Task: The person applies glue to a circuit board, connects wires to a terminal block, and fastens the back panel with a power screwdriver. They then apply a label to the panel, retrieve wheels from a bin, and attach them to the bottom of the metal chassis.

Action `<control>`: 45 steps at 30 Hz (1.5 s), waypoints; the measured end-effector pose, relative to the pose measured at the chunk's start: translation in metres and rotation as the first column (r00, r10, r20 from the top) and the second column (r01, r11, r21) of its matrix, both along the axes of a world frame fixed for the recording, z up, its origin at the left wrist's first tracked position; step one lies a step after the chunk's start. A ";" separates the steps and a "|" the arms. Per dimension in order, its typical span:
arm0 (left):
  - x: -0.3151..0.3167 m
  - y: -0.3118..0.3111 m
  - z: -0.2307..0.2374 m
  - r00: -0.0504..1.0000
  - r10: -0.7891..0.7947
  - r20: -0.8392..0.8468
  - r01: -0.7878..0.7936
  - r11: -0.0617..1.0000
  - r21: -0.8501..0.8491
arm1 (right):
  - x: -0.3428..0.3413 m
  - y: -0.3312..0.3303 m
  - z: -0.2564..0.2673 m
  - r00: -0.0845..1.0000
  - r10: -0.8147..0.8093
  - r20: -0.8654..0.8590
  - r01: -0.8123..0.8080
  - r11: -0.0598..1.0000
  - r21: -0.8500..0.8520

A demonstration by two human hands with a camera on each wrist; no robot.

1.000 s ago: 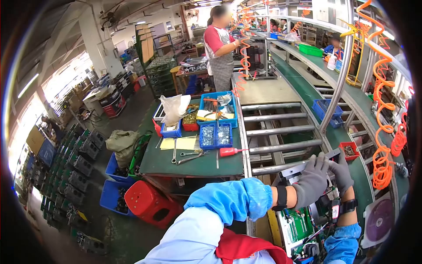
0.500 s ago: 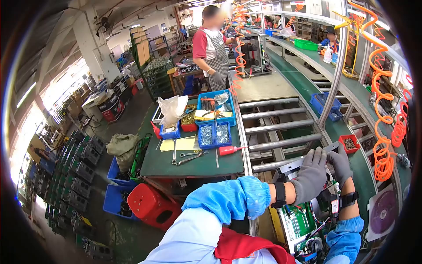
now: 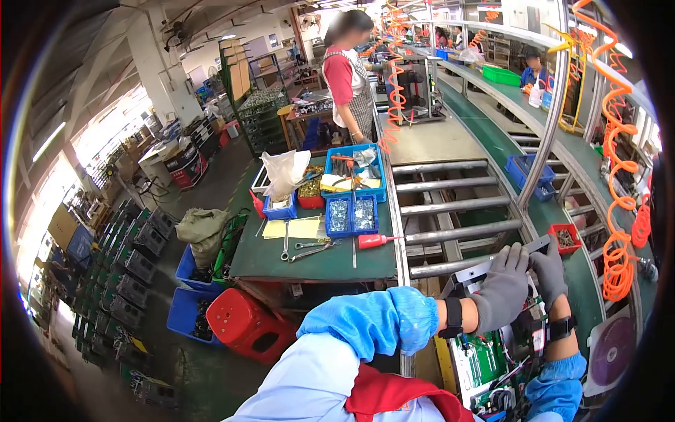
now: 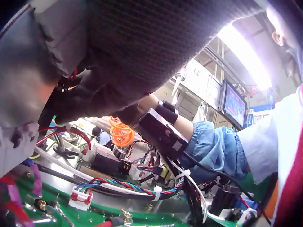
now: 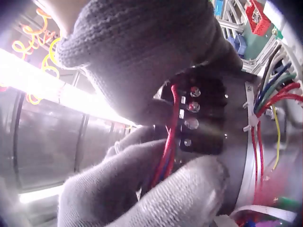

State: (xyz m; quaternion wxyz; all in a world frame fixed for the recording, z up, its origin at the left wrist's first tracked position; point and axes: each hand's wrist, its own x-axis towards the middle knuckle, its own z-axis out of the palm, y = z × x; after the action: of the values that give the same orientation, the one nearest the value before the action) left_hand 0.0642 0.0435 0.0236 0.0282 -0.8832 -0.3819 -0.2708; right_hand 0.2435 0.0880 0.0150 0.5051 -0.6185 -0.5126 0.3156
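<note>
Both hands wear grey knitted gloves and meet at a metal panel [image 3: 478, 271] at the far end of an open electronics chassis with a green circuit board [image 3: 485, 359]. My left hand [image 3: 503, 290] grips the panel, its fingers lying over the top edge. Close beside it, my right hand [image 3: 550, 274] holds the panel's right part. In the right wrist view, gloved fingers surround a black terminal block [image 5: 203, 135] with red wires [image 5: 173, 127] running past it. Bundled wires [image 4: 137, 187] cross the chassis below my left hand; the glove hides its fingertips there.
Rollers [image 3: 464, 232] extend ahead of the chassis. On the left, a green bench [image 3: 316, 266] bears wrenches [image 3: 306, 250], a red bottle [image 3: 373, 241] and blue screw bins [image 3: 351, 214]. A red bin [image 3: 564, 239] and coiled orange hose [image 3: 619, 274] are at right. Another person [image 3: 348, 84] stands ahead.
My hands stay on the panel with little movement, while the head view shifts slightly. The person ahead turns away and lowers an arm.
</note>
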 end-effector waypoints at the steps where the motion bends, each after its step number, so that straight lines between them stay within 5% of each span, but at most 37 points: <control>1: 0.001 0.000 -0.002 1.000 0.021 -0.004 -0.021 0.999 0.027 | 0.007 0.003 -0.006 1.000 0.012 0.028 -0.013 1.000 0.012; 13: 0.004 0.003 -0.009 0.999 -0.014 0.051 0.009 0.995 0.100 | -0.011 -0.013 0.014 0.980 -0.023 0.195 0.024 1.000 -0.005; 16: 0.004 0.001 -0.009 1.000 0.002 0.020 -0.004 0.994 0.110 | -0.005 -0.016 0.011 0.988 0.020 0.151 -0.022 1.000 0.013; 17: 0.003 0.000 -0.006 1.000 0.005 -0.006 -0.004 0.995 0.095 | 0.008 -0.010 -0.007 0.995 0.075 0.059 -0.081 0.990 0.111; 21: 0.000 -0.004 0.001 0.996 0.017 -0.093 -0.011 0.998 0.060 | 0.008 -0.017 0.009 0.944 0.197 -0.265 -0.186 0.980 0.068; 24: 0.005 -0.005 -0.003 0.999 0.014 -0.051 -0.012 0.999 0.048 | 0.012 -0.013 0.004 0.949 0.178 -0.258 -0.168 0.984 0.060; 27: 0.005 -0.001 -0.007 0.996 0.058 -0.073 -0.053 0.996 0.072 | 0.012 -0.012 0.004 0.990 0.136 -0.043 -0.132 0.988 0.078; 31: 0.003 -0.002 -0.008 0.989 -0.003 -0.150 0.026 0.989 0.148 | 0.007 -0.019 0.010 0.974 0.209 -0.082 -0.204 0.976 0.072; 32: 0.009 -0.002 -0.013 0.999 0.037 0.019 -0.039 0.991 0.131 | 0.007 -0.025 0.020 0.983 0.184 0.007 -0.184 0.982 0.032; 33: 0.003 0.000 -0.012 0.996 0.014 -0.094 0.003 0.984 0.177 | 0.005 -0.032 0.028 0.986 0.168 0.024 -0.168 0.986 0.016; 36: -0.009 -0.007 0.016 0.995 -0.083 -0.057 0.083 0.997 -0.006 | 0.029 -0.013 -0.013 0.975 0.107 0.193 -0.119 0.992 0.051; 40: -0.051 0.012 0.046 0.923 -0.334 -0.189 0.301 0.935 -0.186 | 0.027 -0.027 0.020 0.941 0.169 0.293 -0.134 0.982 -0.137; 42: -0.078 0.047 0.060 0.811 -0.581 0.066 0.567 0.753 -0.335 | 0.022 -0.039 0.042 0.959 0.204 0.195 -0.137 0.941 -0.308; 44: -0.094 0.067 0.090 0.850 -0.469 0.240 0.481 0.506 -0.716 | 0.011 -0.068 0.085 0.973 0.169 0.157 -0.086 0.898 -0.432; 45: -0.094 0.077 0.097 0.860 -0.457 0.227 0.463 0.514 -0.722 | 0.009 -0.080 0.099 0.927 0.205 0.314 -0.065 0.913 -0.403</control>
State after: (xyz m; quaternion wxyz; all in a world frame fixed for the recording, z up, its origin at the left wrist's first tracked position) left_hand -0.0298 0.1208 0.1206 -0.4160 -0.8800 -0.2117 -0.0877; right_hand 0.2530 0.0082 0.1141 0.2511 -0.7143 -0.5640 0.3296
